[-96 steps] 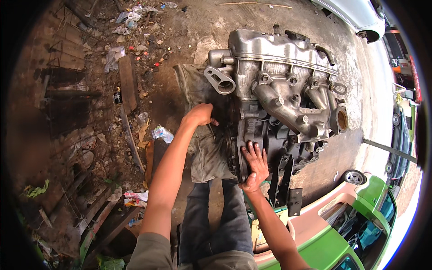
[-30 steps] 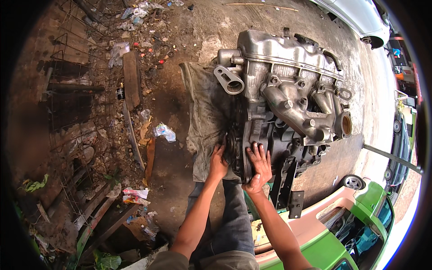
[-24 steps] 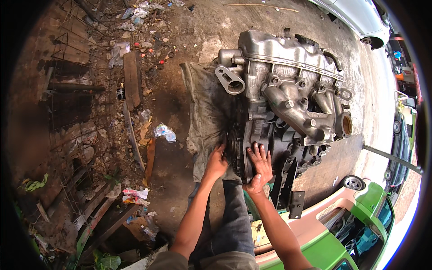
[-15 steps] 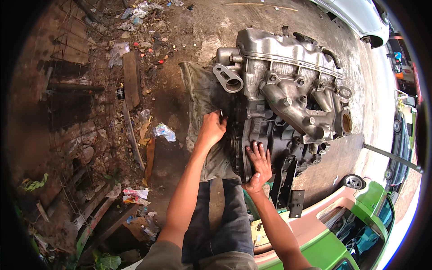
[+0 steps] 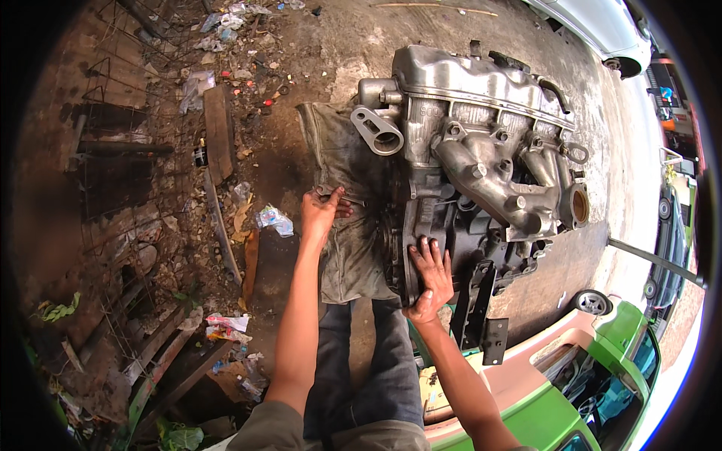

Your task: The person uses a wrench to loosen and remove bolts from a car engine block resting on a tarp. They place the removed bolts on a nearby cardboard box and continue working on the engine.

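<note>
A large engine (image 5: 430,128) stands in front of me, its upper part bare silvery metal and its lower block dark. My left hand (image 5: 319,216) is left of the engine, fingers closed around a slim metal wrench (image 5: 353,201) that points toward the engine's front face. The wrench's tip appears apart from the engine. My right hand (image 5: 432,279) lies flat against the dark lower block, fingers spread and smudged. A dull olive cloth (image 5: 342,270) is spread beneath and beside the engine, under my left hand.
Litter, a wooden block (image 5: 219,135) and a crumpled plastic bag (image 5: 275,220) lie on the ground to the left. A black metal bracket (image 5: 475,316) juts from the engine near my right forearm. A green vehicle (image 5: 541,413) stands at the lower right.
My left hand has drawn back to the left from the engine's front, bringing the wrench into plain sight. My right hand has stayed on the block.
</note>
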`<state>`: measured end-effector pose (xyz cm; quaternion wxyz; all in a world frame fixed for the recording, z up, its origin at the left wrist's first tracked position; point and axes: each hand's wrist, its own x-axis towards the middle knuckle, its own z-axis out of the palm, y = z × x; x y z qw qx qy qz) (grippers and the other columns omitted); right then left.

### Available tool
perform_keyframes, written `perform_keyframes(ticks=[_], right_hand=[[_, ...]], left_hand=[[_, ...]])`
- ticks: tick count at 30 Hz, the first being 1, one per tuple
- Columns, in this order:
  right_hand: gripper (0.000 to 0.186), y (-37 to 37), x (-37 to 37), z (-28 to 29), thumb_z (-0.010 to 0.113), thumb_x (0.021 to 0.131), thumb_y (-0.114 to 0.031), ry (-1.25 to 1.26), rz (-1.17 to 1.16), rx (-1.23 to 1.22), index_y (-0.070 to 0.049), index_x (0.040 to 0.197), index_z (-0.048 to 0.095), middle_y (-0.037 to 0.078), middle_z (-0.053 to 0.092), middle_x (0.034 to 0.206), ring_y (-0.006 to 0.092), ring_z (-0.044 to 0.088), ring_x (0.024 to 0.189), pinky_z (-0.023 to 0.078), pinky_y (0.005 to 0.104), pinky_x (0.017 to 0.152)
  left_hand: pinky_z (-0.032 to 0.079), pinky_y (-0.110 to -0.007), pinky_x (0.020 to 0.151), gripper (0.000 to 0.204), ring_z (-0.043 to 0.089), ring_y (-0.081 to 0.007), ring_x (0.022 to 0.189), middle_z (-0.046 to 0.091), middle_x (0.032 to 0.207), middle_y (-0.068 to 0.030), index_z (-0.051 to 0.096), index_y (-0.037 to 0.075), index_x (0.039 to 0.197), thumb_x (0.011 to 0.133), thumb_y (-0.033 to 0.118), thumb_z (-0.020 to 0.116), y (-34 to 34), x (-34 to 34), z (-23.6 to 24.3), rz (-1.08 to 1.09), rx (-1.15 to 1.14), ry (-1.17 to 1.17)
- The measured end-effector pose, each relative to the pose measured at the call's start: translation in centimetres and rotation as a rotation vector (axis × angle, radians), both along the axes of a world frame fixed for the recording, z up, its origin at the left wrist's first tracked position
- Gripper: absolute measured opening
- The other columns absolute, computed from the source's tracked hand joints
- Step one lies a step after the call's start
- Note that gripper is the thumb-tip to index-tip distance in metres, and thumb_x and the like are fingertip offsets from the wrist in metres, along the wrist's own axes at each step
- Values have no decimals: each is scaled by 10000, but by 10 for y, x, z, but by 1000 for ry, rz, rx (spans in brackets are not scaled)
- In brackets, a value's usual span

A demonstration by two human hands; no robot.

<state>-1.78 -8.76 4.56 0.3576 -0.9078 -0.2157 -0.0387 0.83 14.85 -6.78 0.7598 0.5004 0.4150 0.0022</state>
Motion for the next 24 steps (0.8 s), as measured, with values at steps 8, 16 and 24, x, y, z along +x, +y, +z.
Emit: perform_keyframes(ticks=[8,16,24], right_hand=[[748,1,0,3,131,982,-428,61,0,6,0,1215,700,197,641,1330,375,521,1351,270,535,1188],[673,2,1,2,171,978,-369,-5,-7,-1,-47,1211,714,147,658,1325,335,550,1332,327,538,1161],[719,0,1,2,143,989,-399,32,14,5,3,1228,690,197,643,1329,383,518,1354,277,533,1179]], left_hand=[[501,-269,611,68,607,-122,674,637,843,-61,573,-1,1002,970,-61,578,-57,-61,-2,-92,70,-99],[510,-398,850,411,660,-411,1001,665,1201,-227,502,72,1438,1039,90,404,-101,-74,-17,-314,621,-82],[510,-374,842,359,682,-371,1001,692,1125,-247,594,22,1351,1051,195,500,-110,-83,-16,-248,500,-61]])
